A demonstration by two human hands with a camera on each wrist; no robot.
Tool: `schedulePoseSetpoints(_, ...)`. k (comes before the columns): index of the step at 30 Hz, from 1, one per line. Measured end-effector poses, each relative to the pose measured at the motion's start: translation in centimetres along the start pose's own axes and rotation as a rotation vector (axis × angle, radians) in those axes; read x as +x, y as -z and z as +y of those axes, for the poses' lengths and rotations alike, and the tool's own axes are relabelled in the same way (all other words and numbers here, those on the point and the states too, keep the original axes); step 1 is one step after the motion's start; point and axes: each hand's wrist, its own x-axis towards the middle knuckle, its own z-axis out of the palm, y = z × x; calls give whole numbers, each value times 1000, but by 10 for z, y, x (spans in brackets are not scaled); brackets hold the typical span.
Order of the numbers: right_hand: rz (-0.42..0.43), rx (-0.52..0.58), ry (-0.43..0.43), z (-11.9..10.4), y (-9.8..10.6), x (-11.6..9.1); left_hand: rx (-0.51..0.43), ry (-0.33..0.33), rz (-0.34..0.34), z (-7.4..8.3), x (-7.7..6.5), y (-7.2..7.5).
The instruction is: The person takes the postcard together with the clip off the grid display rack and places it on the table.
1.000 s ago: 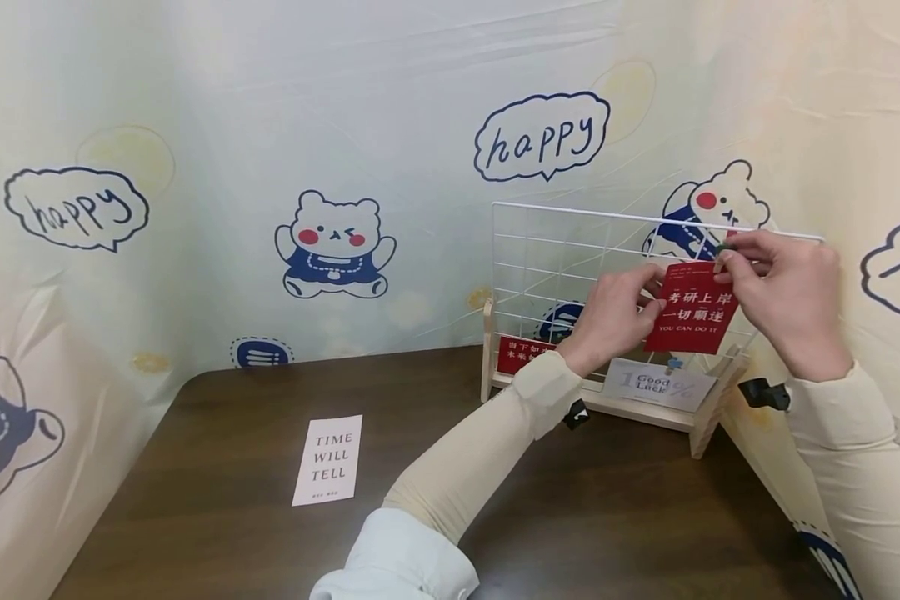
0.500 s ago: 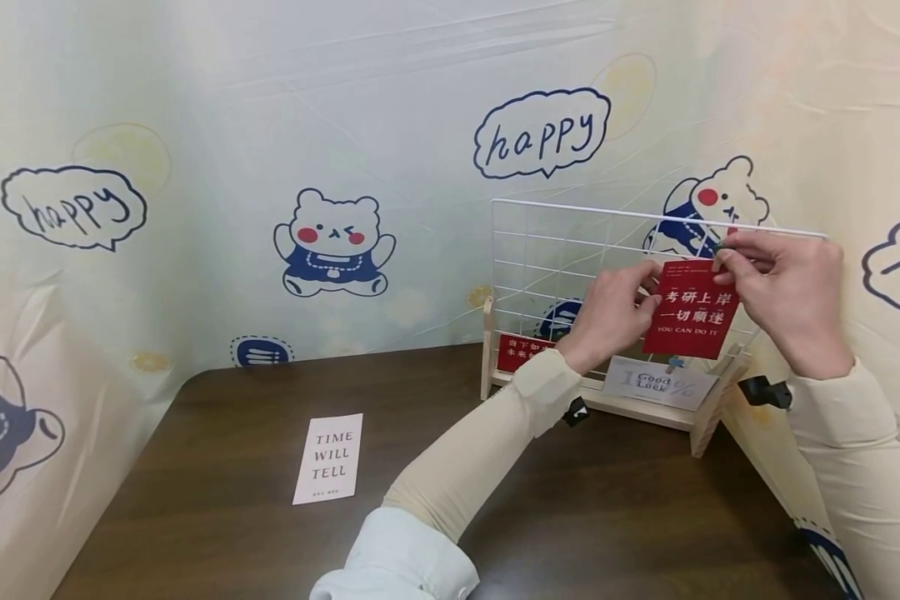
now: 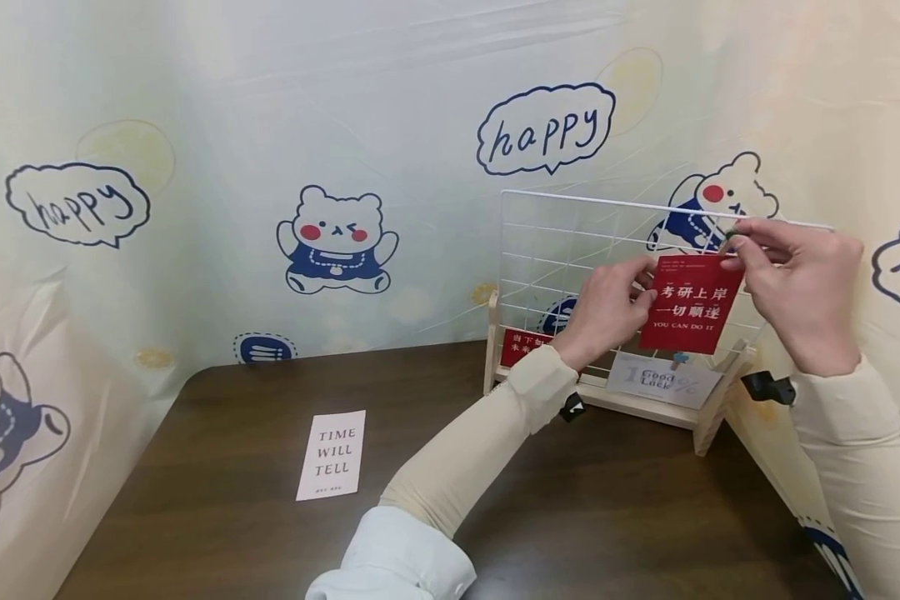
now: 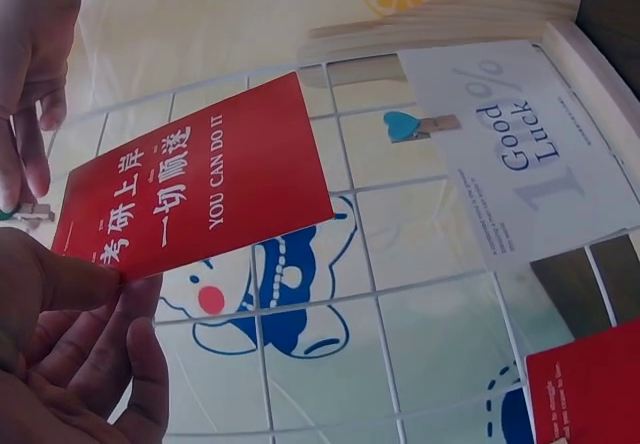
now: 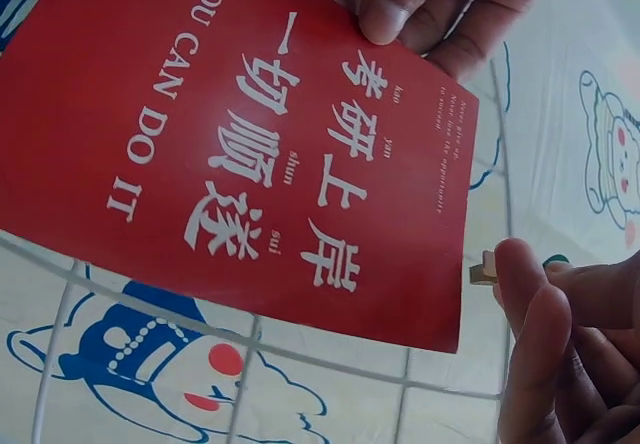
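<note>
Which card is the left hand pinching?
The red YOU CAN DO IT card. The other red card and the Good Luck card are on the wire rack; the TIME WILL TELL card lies on the table.

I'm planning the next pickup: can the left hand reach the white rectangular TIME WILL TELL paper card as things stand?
Probably not immediately: the left hand is pinching the red rectangular paper card. Otherwise the way looks free; nothing covers the white card.
</note>
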Motion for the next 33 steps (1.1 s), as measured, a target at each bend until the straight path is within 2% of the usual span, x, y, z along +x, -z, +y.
schedulePoseSetpoints(6,-1,-14,21,-8,-1,-4,-23,4,10,-5,-3,9)
schedulePoseSetpoints(15,6,16,70,-13,-7,-10,-52,14,71,-22,-9,25)
schedulePoseSetpoints(24,24,26,60,-14,-10,-17,-72,17,69,-28,-15,38)
schedulePoseSetpoints(33,15,69,77,-13,-23,-25,-87,33,86,-44,-25,54)
